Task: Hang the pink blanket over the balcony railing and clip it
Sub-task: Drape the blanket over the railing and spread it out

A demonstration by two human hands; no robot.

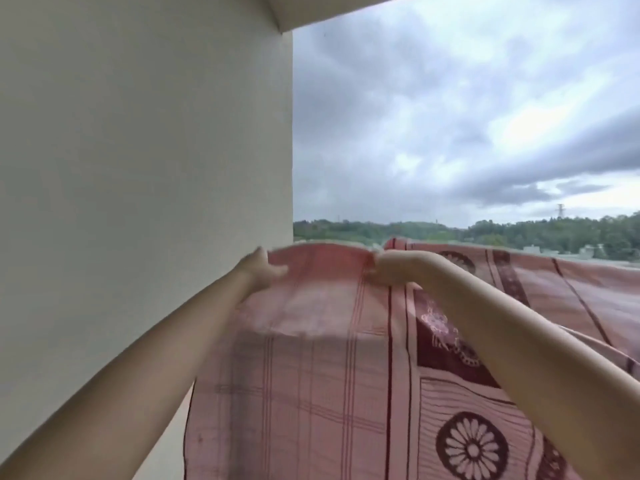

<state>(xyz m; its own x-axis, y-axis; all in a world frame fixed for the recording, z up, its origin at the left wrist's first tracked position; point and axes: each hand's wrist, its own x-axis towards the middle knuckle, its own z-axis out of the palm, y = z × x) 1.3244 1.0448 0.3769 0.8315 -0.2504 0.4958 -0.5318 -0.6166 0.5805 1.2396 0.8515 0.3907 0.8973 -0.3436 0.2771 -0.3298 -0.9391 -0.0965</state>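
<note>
The pink blanket (311,375), patterned with dark maroon lines and flower wheels, hangs in front of me and stretches away to the right. My left hand (265,270) grips its top edge near the left corner. Close beside it, my right hand (388,268) pinches the same top edge, with the forearm crossing over the cloth. Both arms are stretched forward and up. The blanket hides the balcony railing, and no clip is in view.
A plain pale wall (145,168) fills the left side, close to the blanket's left edge. A ceiling edge (311,12) runs overhead. Beyond the blanket lie open sky, a tree line (519,233) and distant rooftops.
</note>
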